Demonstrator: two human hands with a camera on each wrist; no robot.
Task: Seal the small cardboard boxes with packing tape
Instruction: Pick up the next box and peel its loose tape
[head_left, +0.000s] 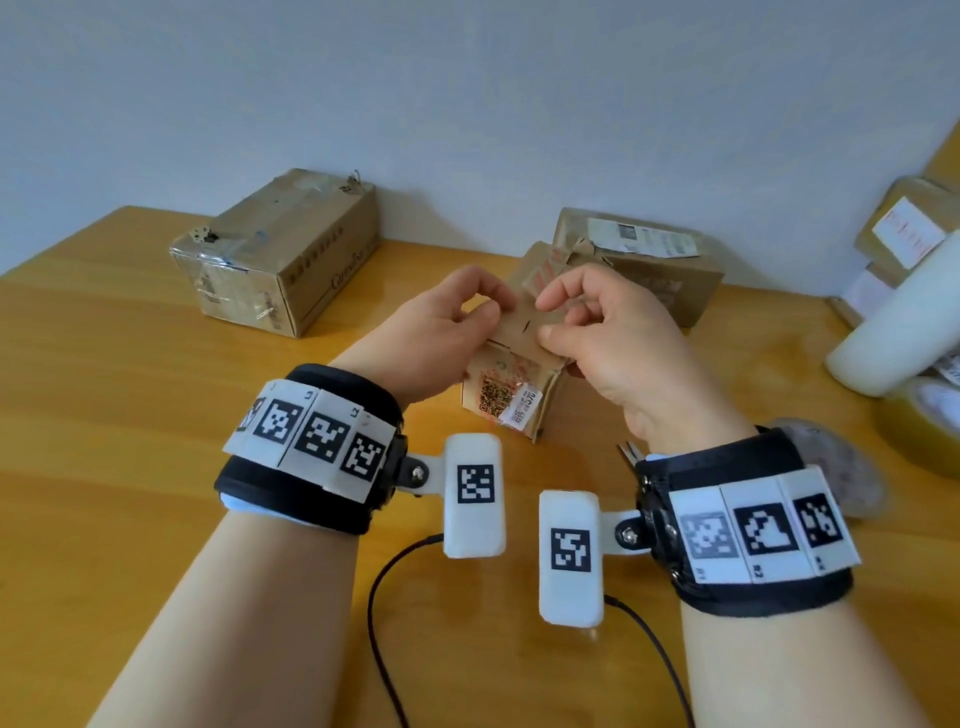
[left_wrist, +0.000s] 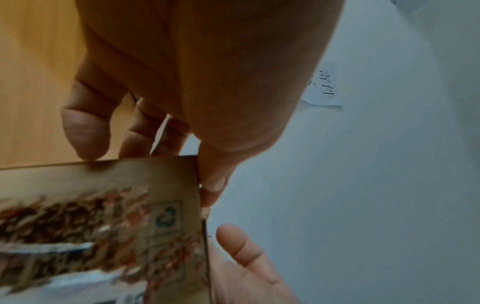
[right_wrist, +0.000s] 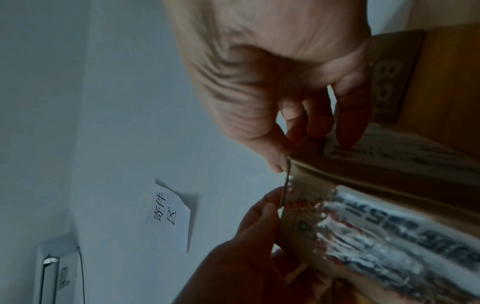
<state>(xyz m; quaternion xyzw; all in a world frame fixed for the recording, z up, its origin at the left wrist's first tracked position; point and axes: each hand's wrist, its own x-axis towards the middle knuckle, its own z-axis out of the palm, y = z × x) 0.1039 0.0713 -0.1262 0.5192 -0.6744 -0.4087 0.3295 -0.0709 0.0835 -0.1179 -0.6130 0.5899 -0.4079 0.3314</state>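
A small brown cardboard box (head_left: 511, 387) with a torn label and a QR code stands on the wooden table (head_left: 130, 415) at the centre. My left hand (head_left: 470, 314) pinches its top flap from the left with thumb and curled fingers. My right hand (head_left: 553, 317) grips the flap and the box's right side. In the left wrist view my left hand (left_wrist: 155, 144) holds the box (left_wrist: 103, 216) by its upper edge. In the right wrist view my right hand (right_wrist: 293, 148) pinches the box (right_wrist: 376, 216) at a corner. A roll of clear packing tape (head_left: 924, 431) lies at the far right.
A taped larger box (head_left: 280, 249) stands at the back left and another box (head_left: 644, 260) right behind the small one. More boxes (head_left: 909, 228) and a white roll (head_left: 893, 322) crowd the right edge. A grey round object (head_left: 841, 467) lies by my right wrist.
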